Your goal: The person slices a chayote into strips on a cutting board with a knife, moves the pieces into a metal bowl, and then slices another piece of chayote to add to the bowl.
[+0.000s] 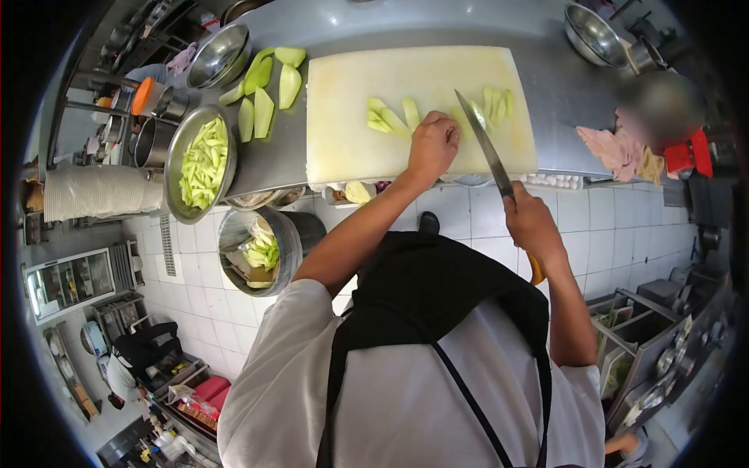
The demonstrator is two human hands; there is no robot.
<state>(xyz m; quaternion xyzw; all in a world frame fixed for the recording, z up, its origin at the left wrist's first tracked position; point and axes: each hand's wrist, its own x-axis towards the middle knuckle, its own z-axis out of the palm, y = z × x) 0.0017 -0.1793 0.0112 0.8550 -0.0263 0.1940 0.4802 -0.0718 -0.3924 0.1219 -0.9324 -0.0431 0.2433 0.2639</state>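
A pale cutting board [343,93] lies on the metal counter. My right hand [532,220] is closed round the handle of a long knife [488,146], whose blade slants over the board's right half. On the board rests my left hand [434,146], its fingers curled; whatever may be under them is hidden. Just beyond that hand stands a green vegetable piece [411,114], with more cut pieces [384,115] to its left. Several green strips [496,104] lie right of the blade tip.
Left of the board are large green vegetable slices [264,111] and a metal bowl of cut strips [204,162]. A bin with scraps [261,249] stands below. At the right are a pink cloth [612,148], a red object [690,156] and a metal bowl [594,35].
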